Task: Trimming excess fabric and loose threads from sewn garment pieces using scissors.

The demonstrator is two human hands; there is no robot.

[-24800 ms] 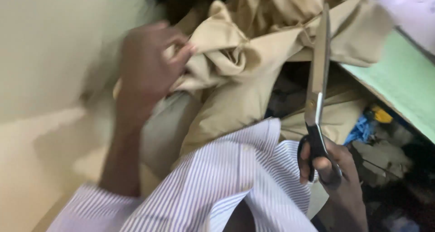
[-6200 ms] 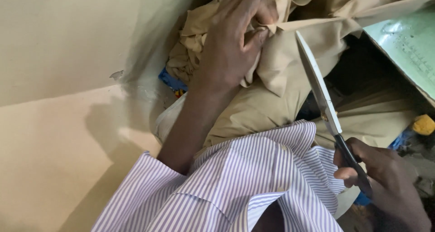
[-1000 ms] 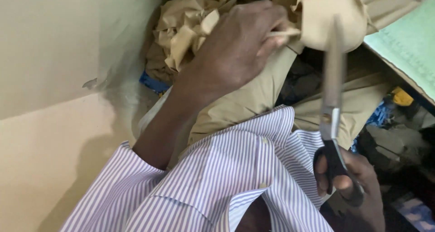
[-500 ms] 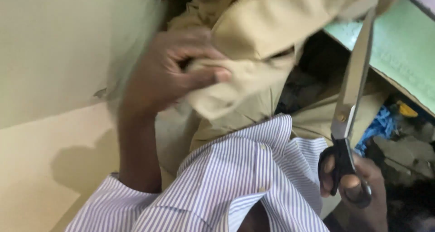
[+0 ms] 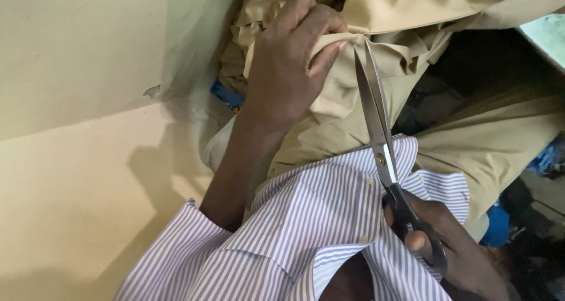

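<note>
**Scissors at the pinched fold, cut not yet made**

Your left hand (image 5: 291, 60) is curled tight around a bunched fold of the tan cloth (image 5: 353, 118), thumb and fingers pinching it so a small ridge stands up beside the thumb tip. Take that fold as your landmark. Your right hand (image 5: 447, 248) is closed through the black loops of the scissors (image 5: 382, 154), thumb in one loop and fingers in the other, low and to the right of the fold, just over your striped shirt (image 5: 318, 218).

Progress, as far as it shows: the cloth is gathered and presented, and the blades are brought up to it. The blades stand only slightly parted, tips right at the fold and just beside your left thumb. I see no slit or trimmed piece in the cloth, so I judge the snip itself is still to do; whether a thread or an edge is the target is too small to tell.

The scissors' long axis runs from the handles, below and right of the fold, up and a little leftward to the tips at the fold. The tips point away from you, toward the heap of tan cloth beyond. The pale worktop (image 5: 76, 189) lies left of the fold, under your left forearm.
</note>
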